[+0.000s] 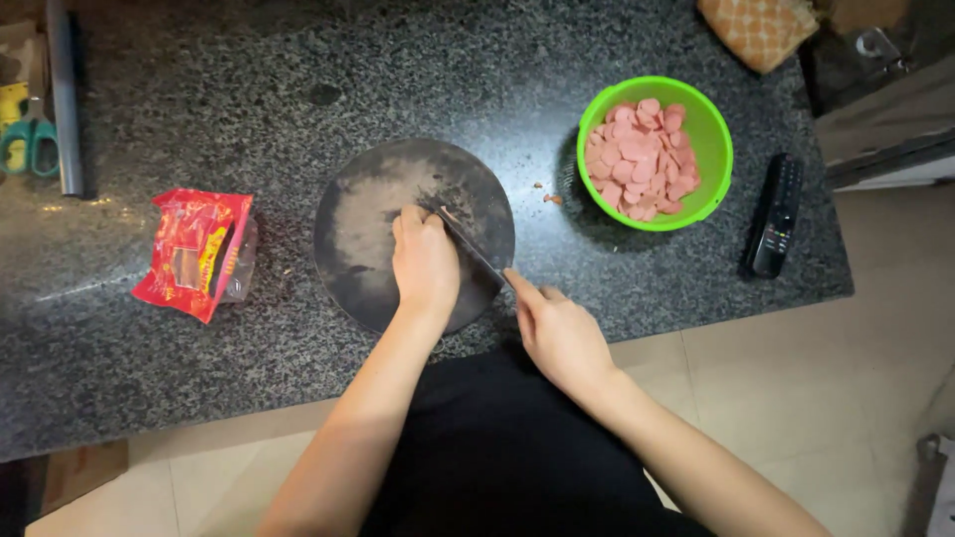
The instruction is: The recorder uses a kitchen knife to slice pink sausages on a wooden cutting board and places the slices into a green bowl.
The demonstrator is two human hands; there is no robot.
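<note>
A round dark cutting board (358,234) lies on the speckled granite counter (249,109). My left hand (424,264) rests on the board with its fingers curled down over something I cannot see. My right hand (557,333) grips the handle of a knife (468,244), whose blade angles up and left beside my left fingertips. To the right stands a bright green bowl (708,149) filled with several round pink sausage slices (642,159).
A torn red and yellow wrapper (189,254) lies left of the board. Teal-handled scissors (30,139) and a grey rod (65,94) sit at the far left. A black remote (776,214) lies near the counter's right edge, an orange patterned cloth (758,30) behind it.
</note>
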